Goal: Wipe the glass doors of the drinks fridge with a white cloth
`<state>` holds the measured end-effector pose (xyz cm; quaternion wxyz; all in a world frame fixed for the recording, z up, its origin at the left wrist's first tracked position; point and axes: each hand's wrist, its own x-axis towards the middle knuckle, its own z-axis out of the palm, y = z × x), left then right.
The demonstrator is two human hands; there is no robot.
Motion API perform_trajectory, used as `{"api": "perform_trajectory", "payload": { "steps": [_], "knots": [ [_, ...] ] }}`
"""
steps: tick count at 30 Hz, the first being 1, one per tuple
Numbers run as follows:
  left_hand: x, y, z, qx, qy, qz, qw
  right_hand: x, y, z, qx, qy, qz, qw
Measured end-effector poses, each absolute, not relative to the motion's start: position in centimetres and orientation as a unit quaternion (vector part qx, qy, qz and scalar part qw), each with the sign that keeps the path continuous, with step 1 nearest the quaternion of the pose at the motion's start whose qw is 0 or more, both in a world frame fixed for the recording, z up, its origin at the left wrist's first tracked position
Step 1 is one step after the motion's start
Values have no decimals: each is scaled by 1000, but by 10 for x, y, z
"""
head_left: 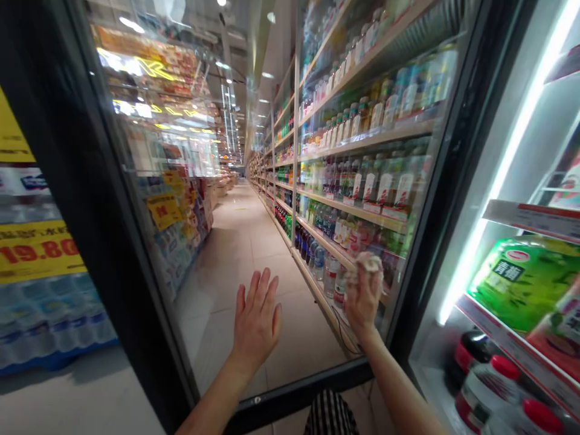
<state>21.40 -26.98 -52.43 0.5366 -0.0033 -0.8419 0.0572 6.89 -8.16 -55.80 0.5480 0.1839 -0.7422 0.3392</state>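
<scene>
In front of me stands a glass door [244, 241] in a black frame, swung open from a lit cooler on the right. My left hand [257, 314] is spread with fingers stretched out at the lower middle of the pane; it holds nothing, and whether the palm touches the glass is hard to tell. Toward the pane's lower right, my right hand [364, 299] has its fingers closed on a crumpled pale cloth [369, 266] at the glass. Motion slightly blurs that hand and the cloth.
Cooler shelves at right hold a green package [521, 281] and red-capped bottles [487, 386]. Bottled-water packs [45, 320] stand at left beneath a yellow price sign [40, 251]. Through or in the glass appear drink shelves [362, 139] and a long aisle. The black bottom rail [299, 393] crosses near my knee.
</scene>
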Motion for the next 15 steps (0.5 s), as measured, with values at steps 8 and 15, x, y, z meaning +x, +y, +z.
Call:
{"api": "perform_trajectory", "payload": {
  "steps": [8, 15],
  "knots": [
    [223, -276, -534, 15, -844, 29, 536, 114, -131, -560, 334, -730, 277, 528],
    [250, -311, -549, 43, -828, 19, 558, 109, -135, -539, 195, -728, 354, 554]
  ]
}}
